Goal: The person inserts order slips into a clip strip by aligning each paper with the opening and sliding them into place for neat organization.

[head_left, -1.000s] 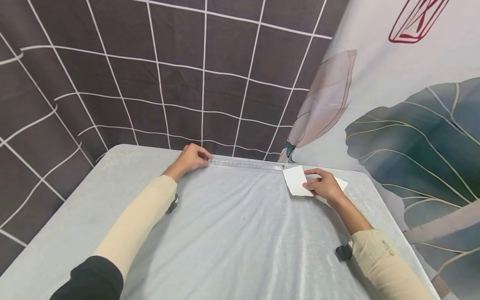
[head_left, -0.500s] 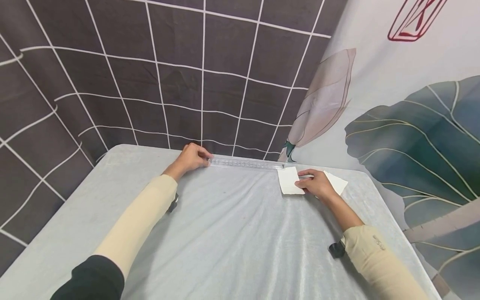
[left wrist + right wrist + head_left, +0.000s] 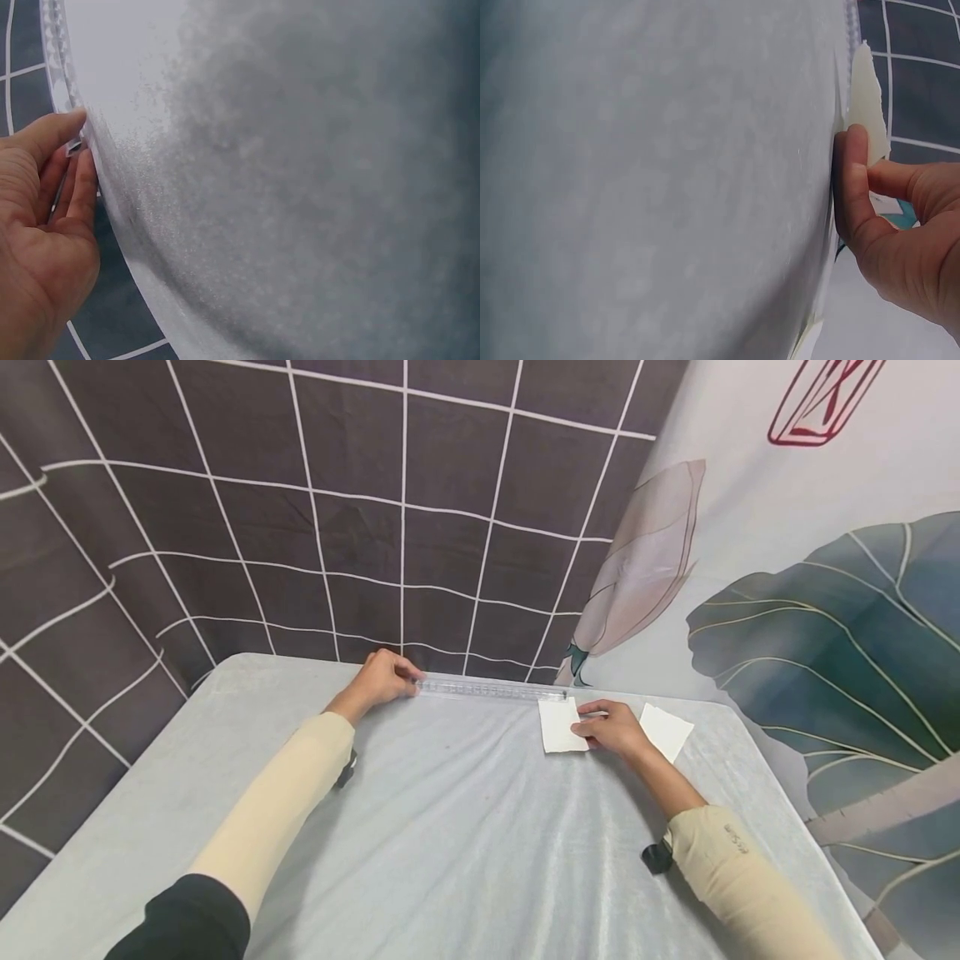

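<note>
Looks only part-way along: holds one white paper [image 3: 557, 727] near the 3-o'clock end of the clear strip [image 3: 487, 690], cannot tell if touching; leaves a second paper [image 3: 666, 731] unheld farther toward 3 o'clock. Pinches the strip's 9-o'clock end with left hand [image 3: 381, 677] and the white paper's 3-o'clock edge with right hand [image 3: 615, 727], with fingers nearly closed.

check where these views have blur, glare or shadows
Head: mostly sharp, shadows beside left sleeve and right sleeve; clear strip blends into pale cloth. Left wrist: cloth washed out upper left, blurred right. Right wrist: cloth blurred left, shadowed toward lower right.
</note>
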Demonstrator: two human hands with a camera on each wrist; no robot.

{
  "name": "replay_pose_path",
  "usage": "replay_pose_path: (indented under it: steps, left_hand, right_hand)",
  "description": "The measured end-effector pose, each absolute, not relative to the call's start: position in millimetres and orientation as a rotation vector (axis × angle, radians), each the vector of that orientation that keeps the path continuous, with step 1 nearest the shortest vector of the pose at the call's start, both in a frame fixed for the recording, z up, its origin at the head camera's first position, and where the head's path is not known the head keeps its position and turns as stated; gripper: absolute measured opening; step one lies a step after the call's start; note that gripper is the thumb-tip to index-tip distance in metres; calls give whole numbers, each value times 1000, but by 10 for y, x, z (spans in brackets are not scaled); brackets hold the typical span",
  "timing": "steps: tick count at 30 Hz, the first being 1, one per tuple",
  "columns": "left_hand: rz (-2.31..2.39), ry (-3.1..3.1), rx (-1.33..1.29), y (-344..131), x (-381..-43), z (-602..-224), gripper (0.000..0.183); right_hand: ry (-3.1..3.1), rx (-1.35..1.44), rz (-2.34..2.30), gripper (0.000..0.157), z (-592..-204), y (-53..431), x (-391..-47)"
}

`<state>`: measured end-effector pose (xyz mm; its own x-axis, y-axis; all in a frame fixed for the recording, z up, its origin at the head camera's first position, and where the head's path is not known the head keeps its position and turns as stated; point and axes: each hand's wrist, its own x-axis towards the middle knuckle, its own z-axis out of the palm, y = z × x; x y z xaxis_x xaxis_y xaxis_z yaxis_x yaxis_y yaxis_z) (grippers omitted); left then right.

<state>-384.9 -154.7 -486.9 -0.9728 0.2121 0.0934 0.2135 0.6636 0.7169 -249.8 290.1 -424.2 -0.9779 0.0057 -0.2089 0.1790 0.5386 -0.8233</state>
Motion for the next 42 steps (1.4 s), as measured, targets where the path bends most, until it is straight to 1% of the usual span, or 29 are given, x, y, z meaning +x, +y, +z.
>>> replay_pose_path:
  steps: [4,11,15,19,23,30,32,36,42]
  left_hand:
    - [-1217,-2894,-355,-1528,-3834,-4826,28]
    - [-1241,-2905,-319,-1484,-3661,-4640,29]
    - [-1219,-2916,-298,-1483,-3666,-4639,30]
    - [-1234,-2914,-308,-1479,-3646,-4612,30]
    - [-1264,-2896,-333,-1447,-3550,-4502,29]
    - [-1243,-2888,-358,-1447,-3480,-4444,25]
    - [-1262,-2896,-352,-1426,-3397,-4361,25]
    - [-1235,-2912,-331,-1396,-3358,-4335,26]
    - [-1226,-2935,-294,-1378,-3324,-4323,27]
  right_hand:
    - [2580,159,-1430,51,-4244,2841,-2495]
    - [2573,127,-1440,50,-4242,2771,-2523]
    - [2582,116,-1441,49,-4260,2738,-2548]
    - [2575,128,-1454,49,-4262,2696,-2552]
    - [2560,142,-1472,49,-4263,2646,-2554]
    - [2550,167,-1460,48,-4270,2564,-2565]
    - [2545,170,-1468,48,-4271,2547,-2570]
    - [2533,154,-1481,50,-4282,2526,-2588]
    - [2536,158,-1450,48,-4295,2469,-2605]
